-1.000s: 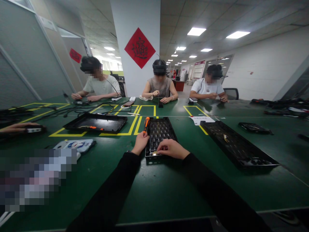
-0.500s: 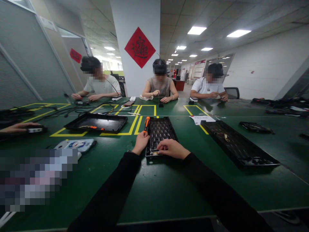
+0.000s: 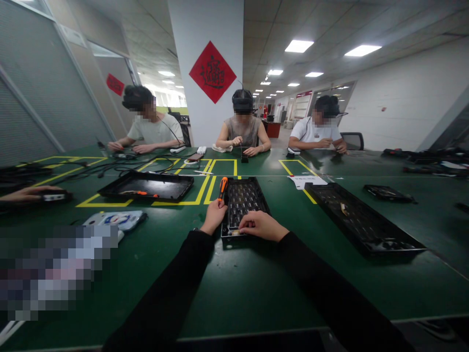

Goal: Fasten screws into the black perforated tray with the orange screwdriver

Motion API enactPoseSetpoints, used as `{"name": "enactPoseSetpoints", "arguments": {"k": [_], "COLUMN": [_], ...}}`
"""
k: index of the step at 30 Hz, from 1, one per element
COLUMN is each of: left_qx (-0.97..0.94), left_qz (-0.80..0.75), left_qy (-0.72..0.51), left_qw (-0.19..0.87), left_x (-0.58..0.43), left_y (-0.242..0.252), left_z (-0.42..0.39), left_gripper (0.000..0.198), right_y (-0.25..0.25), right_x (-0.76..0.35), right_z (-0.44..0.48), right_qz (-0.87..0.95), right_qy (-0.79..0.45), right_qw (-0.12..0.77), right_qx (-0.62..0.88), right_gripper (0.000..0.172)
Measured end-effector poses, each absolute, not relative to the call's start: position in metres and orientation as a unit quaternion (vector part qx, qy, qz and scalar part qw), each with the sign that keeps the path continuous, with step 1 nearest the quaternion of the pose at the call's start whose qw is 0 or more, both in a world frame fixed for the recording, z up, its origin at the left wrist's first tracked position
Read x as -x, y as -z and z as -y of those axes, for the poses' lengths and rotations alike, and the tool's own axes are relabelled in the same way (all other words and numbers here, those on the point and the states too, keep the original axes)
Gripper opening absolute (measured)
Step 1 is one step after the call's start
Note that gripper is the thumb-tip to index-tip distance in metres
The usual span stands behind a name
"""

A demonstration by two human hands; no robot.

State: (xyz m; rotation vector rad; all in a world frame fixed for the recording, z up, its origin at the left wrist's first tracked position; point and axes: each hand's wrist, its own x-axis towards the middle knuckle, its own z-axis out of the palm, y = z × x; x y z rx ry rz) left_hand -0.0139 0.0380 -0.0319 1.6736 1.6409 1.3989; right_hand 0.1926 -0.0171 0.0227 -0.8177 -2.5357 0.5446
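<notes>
A black casing (image 3: 246, 196) with rows of small pale marks inside lies lengthwise before me. At its left wall, my left hand (image 3: 214, 215) is closed round a screwdriver (image 3: 223, 187), whose orange and black handle sticks up above the fingers. My right hand (image 3: 262, 225) reaches over the casing's near right side, thumb and fingertips pressed together at the near end. Just left of those fingertips lies a small yellowish piece (image 3: 235, 232). Whether the fingers pinch it or only touch near it is too small to tell.
To the right lies a longer black casing (image 3: 361, 215), with a smaller dark panel (image 3: 388, 192) beyond. A black tray (image 3: 146, 187) and a phone-like item in a printed case (image 3: 119, 220) lie left. Another person's hand (image 3: 27, 194) rests far left; several people sit opposite.
My right fingertips have shifted very slightly at the casing's near end. The left hand and the screwdriver stay where they were.
</notes>
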Motion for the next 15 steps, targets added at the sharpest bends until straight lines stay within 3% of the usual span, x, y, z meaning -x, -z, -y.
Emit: {"name": "enactPoseSetpoints", "arguments": {"k": [15], "left_qx": [-0.596], "left_qz": [-0.589], "left_qy": [-0.503], "left_qw": [0.212], "left_x": [0.0125], "left_y": [0.0301], "left_z": [-0.0369], "left_gripper": [0.026], "right_y": [-0.0217], "right_x": [-0.1932], "right_z": [0.0154], "right_qz": [0.911], "right_qy": [-0.202], "right_qw": [0.215], "right_qx": [0.288], "right_gripper": [0.02]}}
